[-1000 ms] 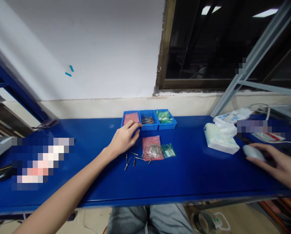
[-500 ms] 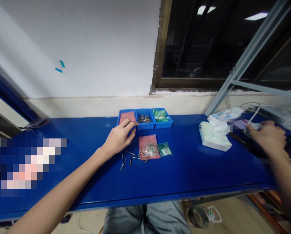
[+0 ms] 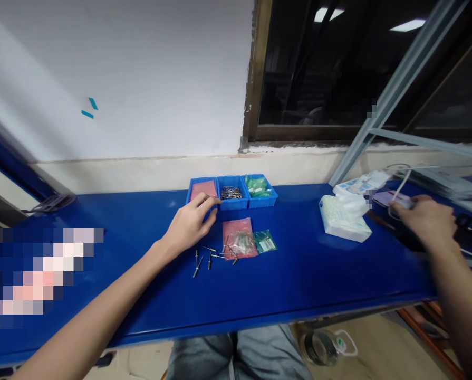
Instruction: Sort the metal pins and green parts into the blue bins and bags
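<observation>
My left hand (image 3: 194,221) hovers or rests just in front of the blue bins, fingers loosely bent and thumb apart, with nothing seen in it. Behind it stand a bin with pink bags (image 3: 204,189), a bin of rivets (image 3: 231,193) and a bin with green bags (image 3: 258,186). Several loose rivets (image 3: 210,259) lie by a pink bag (image 3: 238,227) and a small green bag (image 3: 266,241). At far right my right hand (image 3: 429,219) curls at a pale object beside a white cable (image 3: 402,184); its grip is blurred and partly hidden.
A tissue pack (image 3: 346,224) sits on the blue table (image 3: 299,279) left of my right hand. White and purple packets (image 3: 362,183) lie behind it. A grey metal frame (image 3: 378,111) rises at the right. A clear container (image 3: 320,348) stands on the floor.
The whole view has shifted slightly. My left hand stays by the bins, and my right hand stays at the pale object with little visible movement.
</observation>
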The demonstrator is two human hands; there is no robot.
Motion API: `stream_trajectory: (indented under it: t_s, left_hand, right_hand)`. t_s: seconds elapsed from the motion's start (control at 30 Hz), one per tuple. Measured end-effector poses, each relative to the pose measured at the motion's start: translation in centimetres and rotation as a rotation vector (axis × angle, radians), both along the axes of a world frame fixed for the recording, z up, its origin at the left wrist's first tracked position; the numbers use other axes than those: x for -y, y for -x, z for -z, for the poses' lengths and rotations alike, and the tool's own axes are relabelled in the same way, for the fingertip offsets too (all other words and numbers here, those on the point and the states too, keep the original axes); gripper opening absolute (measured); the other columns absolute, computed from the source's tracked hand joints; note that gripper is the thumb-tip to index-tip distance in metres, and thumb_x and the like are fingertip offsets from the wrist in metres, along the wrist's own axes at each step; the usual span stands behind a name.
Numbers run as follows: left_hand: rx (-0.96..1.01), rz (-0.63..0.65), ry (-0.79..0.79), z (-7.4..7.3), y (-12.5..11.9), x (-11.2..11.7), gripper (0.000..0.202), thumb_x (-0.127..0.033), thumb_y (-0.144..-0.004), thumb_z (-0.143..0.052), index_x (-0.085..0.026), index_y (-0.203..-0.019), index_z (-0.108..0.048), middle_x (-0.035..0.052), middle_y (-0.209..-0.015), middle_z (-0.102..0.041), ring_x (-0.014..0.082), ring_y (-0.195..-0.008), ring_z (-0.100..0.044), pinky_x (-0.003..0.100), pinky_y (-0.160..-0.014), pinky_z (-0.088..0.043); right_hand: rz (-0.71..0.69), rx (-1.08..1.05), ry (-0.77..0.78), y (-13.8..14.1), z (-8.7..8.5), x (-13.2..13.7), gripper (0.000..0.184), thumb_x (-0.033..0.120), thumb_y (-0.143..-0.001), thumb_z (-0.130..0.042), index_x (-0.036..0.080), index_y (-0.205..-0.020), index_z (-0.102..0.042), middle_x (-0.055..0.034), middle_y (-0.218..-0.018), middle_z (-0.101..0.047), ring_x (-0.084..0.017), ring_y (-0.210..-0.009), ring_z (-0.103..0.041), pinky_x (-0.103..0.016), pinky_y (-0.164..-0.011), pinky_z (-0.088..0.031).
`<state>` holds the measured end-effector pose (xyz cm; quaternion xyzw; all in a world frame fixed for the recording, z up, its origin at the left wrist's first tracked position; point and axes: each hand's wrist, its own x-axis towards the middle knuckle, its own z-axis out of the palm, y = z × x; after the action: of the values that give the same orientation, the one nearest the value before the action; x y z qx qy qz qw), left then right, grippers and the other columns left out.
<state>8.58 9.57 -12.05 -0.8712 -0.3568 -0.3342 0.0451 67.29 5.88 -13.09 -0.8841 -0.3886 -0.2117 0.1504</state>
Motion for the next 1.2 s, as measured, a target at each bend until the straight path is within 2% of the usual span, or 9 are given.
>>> stream_trajectory:
  t_s: [0.1, 0.2, 0.33, 0.47, 0.57, 0.7, 0.97, 1.1, 1.2]
  left_hand:
    - [0.005, 0.006, -0.009, 0.2, 0.1, -0.1, 0.023, -0.020, -0.099, -0.047, -0.018, -0.119, -0.059, 0.0088, -0.105, -0.061, 0.0179, -0.087, -0.063, 0.035, -0.078, -0.056]
    - [0.001, 0.007, -0.001, 0.3, 0.2, -0.3, 0.023, -0.020, -0.099, -0.046, -0.018, -0.119, -0.059, 0.0090, -0.106, -0.061, 0.0186, -0.089, -0.063, 0.035, -0.078, -0.056]
    - [-0.013, 0.000, 0.007, 0.4, 0.2, -0.3, 0.023, -0.021, -0.100, -0.046, -0.018, -0.119, -0.058, 0.0087, -0.107, -0.061, 0.0188, -0.090, -0.063, 0.035, -0.080, -0.056]
    - [-0.021, 0.001, 0.001, 0.4, 0.3, -0.4, 0.023, -0.021, -0.100, -0.046, -0.018, -0.119, -0.058, 0.0086, -0.107, -0.060, 0.0187, -0.089, -0.063, 0.034, -0.077, -0.056]
    - [-0.024, -0.011, 0.009, 0.4, 0.3, -0.4, 0.023, -0.022, -0.100, -0.045, -0.018, -0.120, -0.058, 0.0089, -0.107, -0.060, 0.0190, -0.088, -0.063, 0.034, -0.076, -0.056]
    - [-0.018, -0.015, 0.021, 0.5, 0.4, -0.4, 0.024, -0.022, -0.100, -0.045, -0.018, -0.120, -0.059, 0.0092, -0.107, -0.061, 0.0200, -0.092, -0.064, 0.036, -0.078, -0.057]
    - [-0.022, -0.009, 0.027, 0.3, 0.4, -0.3, 0.023, -0.021, -0.100, -0.046, -0.018, -0.119, -0.058, 0.0094, -0.109, -0.061, 0.0205, -0.094, -0.065, 0.038, -0.082, -0.057]
    - [-0.023, -0.019, 0.013, 0.2, 0.4, -0.3, 0.024, -0.021, -0.099, -0.046, -0.019, -0.120, -0.058, 0.0093, -0.108, -0.061, 0.0204, -0.093, -0.064, 0.037, -0.081, -0.057]
    - [-0.031, -0.031, 0.005, 0.0, 0.7, -0.6, 0.023, -0.021, -0.099, -0.046, -0.018, -0.118, -0.059, 0.0097, -0.108, -0.062, 0.0201, -0.091, -0.064, 0.035, -0.079, -0.056]
  right_hand:
    - [0.186, -0.126, -0.181, 4.3, -0.5, 2.1, 0.074, 0.061, -0.083, -0.057, 0.003, -0.129, -0.062, -0.0388, -0.112, -0.061, -0.044, -0.096, -0.063, -0.046, -0.063, -0.036]
    - [0.040, -0.031, -0.313, 6.6, -1.4, 2.3, 0.074, 0.062, -0.086, -0.055, 0.005, -0.133, -0.057, -0.0341, -0.117, -0.061, -0.042, -0.103, -0.061, -0.046, -0.073, -0.039]
    - [-0.382, 0.044, -0.114, 6.2, -3.2, -1.8, 0.061, 0.052, -0.094, -0.051, 0.004, -0.132, -0.054, -0.0249, -0.109, -0.067, -0.030, -0.097, -0.062, -0.036, -0.081, -0.040]
    - [-0.453, 0.097, 0.048, 5.1, -4.0, -6.8, 0.061, 0.052, -0.099, -0.040, 0.000, -0.126, -0.059, -0.0272, -0.107, -0.063, -0.028, -0.098, -0.059, -0.036, -0.081, -0.039]
    - [-0.492, 0.104, 0.160, 5.3, -3.4, -8.6, 0.062, 0.055, -0.099, -0.040, 0.001, -0.123, -0.061, -0.0293, -0.113, -0.058, -0.023, -0.087, -0.060, -0.035, -0.074, -0.039]
    - [-0.459, 0.157, 0.263, 6.1, -2.6, -9.2, 0.064, 0.059, -0.097, -0.041, 0.004, -0.125, -0.060, -0.0284, -0.115, -0.058, -0.021, -0.075, -0.059, -0.037, -0.066, -0.035]
    - [-0.525, 0.230, 0.327, 6.2, -3.1, -9.9, 0.056, 0.053, -0.096, -0.048, 0.003, -0.110, -0.067, -0.0267, -0.101, -0.065, -0.026, -0.091, -0.057, -0.037, -0.066, -0.034]
    - [-0.506, 0.201, 0.267, 6.6, -4.8, -9.3, 0.049, 0.046, -0.096, -0.050, 0.003, -0.112, -0.068, -0.0239, -0.100, -0.065, -0.022, -0.081, -0.056, -0.034, -0.064, -0.035]
    - [-0.477, 0.222, 0.104, 9.0, -6.9, -7.6, 0.046, 0.035, -0.102, -0.036, 0.004, -0.123, -0.063, -0.0248, -0.109, -0.062, -0.023, -0.089, -0.057, -0.035, -0.071, -0.038]
